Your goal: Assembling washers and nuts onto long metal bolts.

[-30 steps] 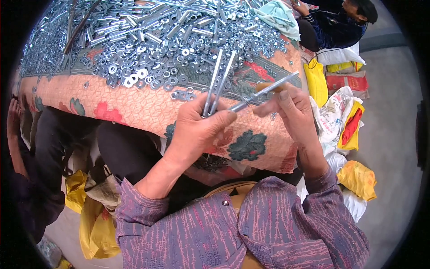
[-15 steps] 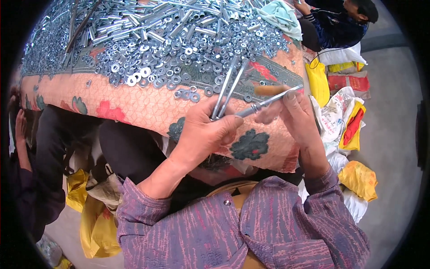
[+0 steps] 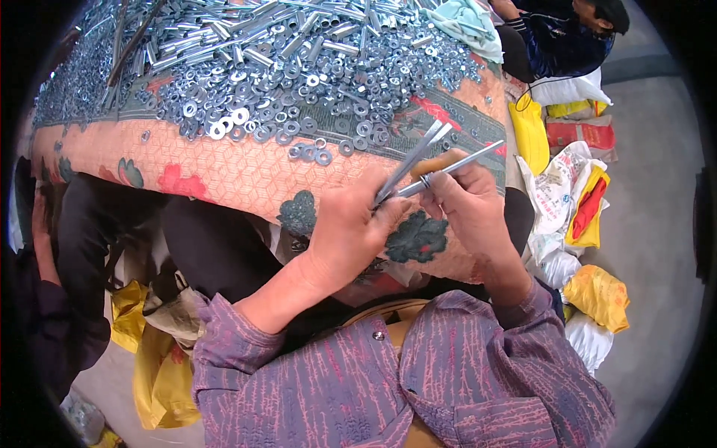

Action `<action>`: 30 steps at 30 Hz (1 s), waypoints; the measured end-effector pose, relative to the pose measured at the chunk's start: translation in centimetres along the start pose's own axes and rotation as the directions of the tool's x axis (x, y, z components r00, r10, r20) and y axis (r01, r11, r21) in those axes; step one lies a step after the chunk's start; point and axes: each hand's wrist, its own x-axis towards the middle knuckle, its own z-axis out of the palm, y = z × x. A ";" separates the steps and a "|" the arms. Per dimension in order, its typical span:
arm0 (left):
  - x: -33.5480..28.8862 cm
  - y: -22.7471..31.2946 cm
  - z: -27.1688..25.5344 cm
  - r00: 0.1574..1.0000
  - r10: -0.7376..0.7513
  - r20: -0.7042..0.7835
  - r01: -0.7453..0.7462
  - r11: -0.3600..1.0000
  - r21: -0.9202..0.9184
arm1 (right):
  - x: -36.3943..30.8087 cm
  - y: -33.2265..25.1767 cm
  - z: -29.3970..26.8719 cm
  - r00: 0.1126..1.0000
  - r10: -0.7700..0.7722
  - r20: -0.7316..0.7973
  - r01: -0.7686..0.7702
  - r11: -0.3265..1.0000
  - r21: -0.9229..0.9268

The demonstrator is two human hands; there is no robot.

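My left hand (image 3: 343, 228) is closed around several slim metal rods (image 3: 411, 160); two slant up and away from the fist. Another metal rod (image 3: 467, 162) points right from the same hand, with small rings (image 3: 426, 181) around its shaft. My right hand (image 3: 478, 213) pinches this rod beside the rings, thumb on the near side. A tan-brown covering (image 3: 435, 163), which looks like a finger cot, shows at its forefinger; the fingertips beneath are partly hidden. Both hands are above the near edge of the cloth-covered table (image 3: 239, 175). Loose washers (image 3: 306, 153) lie just beyond them.
A large heap of metal tubes, rods and washers (image 3: 299, 67) spreads over the far table. A pale green cloth (image 3: 467, 28) lies at its right end. Another person (image 3: 556, 41) sits at the far right. Sacks and bags (image 3: 556, 187) line the floor on the right; yellow bags (image 3: 160, 381) are at lower left.
My right hand has moved left along the rod, from its far end to the rings, and now pinches there. The other rods in my left hand have tilted to the right.
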 end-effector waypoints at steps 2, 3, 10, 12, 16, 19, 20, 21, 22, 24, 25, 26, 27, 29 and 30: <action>-0.1 -0.3 0.1 0.928 0.372 -0.016 -0.312 0.799 0.514 | -0.2 0.1 0.6 0.998 0.024 -0.054 -0.024 1.000 0.003; 0.0 -0.5 0.2 0.920 0.392 0.004 -0.342 0.797 0.498 | -0.5 0.1 0.5 0.995 0.059 -0.081 -0.058 0.998 0.017; 0.9 1.2 -1.3 0.983 -0.179 0.041 0.184 0.955 -0.231 | -2.7 -1.4 -1.7 0.994 0.087 0.068 -0.060 0.942 -0.329; 0.9 1.2 -1.8 0.968 -0.230 0.096 0.248 0.856 -0.454 | -2.4 -2.6 -1.8 0.977 0.147 0.156 -0.073 0.912 -0.404; 0.5 2.1 -0.8 0.941 -0.289 0.178 0.338 0.737 -0.586 | 0.0 -1.6 -0.8 0.997 -0.073 0.020 0.071 0.818 -0.571; 1.0 1.9 -1.7 0.932 -0.285 0.223 0.362 0.740 -0.568 | 3.1 1.0 -1.4 0.884 -0.427 0.189 0.309 0.232 -0.922; 1.1 1.6 -2.0 0.934 -0.285 0.218 0.359 0.740 -0.570 | 3.3 0.9 -1.2 0.883 -0.427 0.194 0.313 0.231 -0.921; 1.1 1.3 -2.2 0.946 -0.249 0.210 0.325 0.762 -0.561 | 3.6 0.8 -1.0 0.887 -0.421 0.190 0.312 0.243 -0.918; 1.2 1.2 -2.4 0.956 -0.212 0.204 0.291 0.782 -0.552 | 3.7 0.7 -0.9 0.891 -0.414 0.186 0.310 0.255 -0.916; 0.9 1.4 -2.0 0.971 -0.196 0.134 0.237 0.846 -0.479 | 3.9 0.5 -1.6 0.930 -0.348 0.116 0.264 0.417 -0.870; 0.8 1.6 -1.8 0.983 -0.171 0.070 0.185 0.901 -0.393 | 3.9 0.3 -2.1 0.961 -0.271 0.051 0.202 0.565 -0.800; 0.7 1.7 -1.8 0.983 -0.173 0.067 0.186 0.900 -0.393 | 4.0 -0.1 -2.5 0.962 -0.269 0.054 0.203 0.566 -0.799; 0.6 1.8 -1.8 0.983 -0.177 0.039 0.179 0.914 -0.365 | 4.1 -0.7 -2.9 0.974 -0.225 -0.034 0.122 0.644 -0.755; 0.6 1.9 -1.6 0.984 -0.178 0.016 0.173 0.926 -0.335 | 4.6 -1.1 -3.2 0.977 -0.176 -0.122 0.040 0.713 -0.700; 0.7 2.0 -1.6 0.985 -0.175 0.003 0.168 0.937 -0.307 | 5.1 -1.1 -3.5 0.974 -0.195 -0.118 0.030 0.621 -0.784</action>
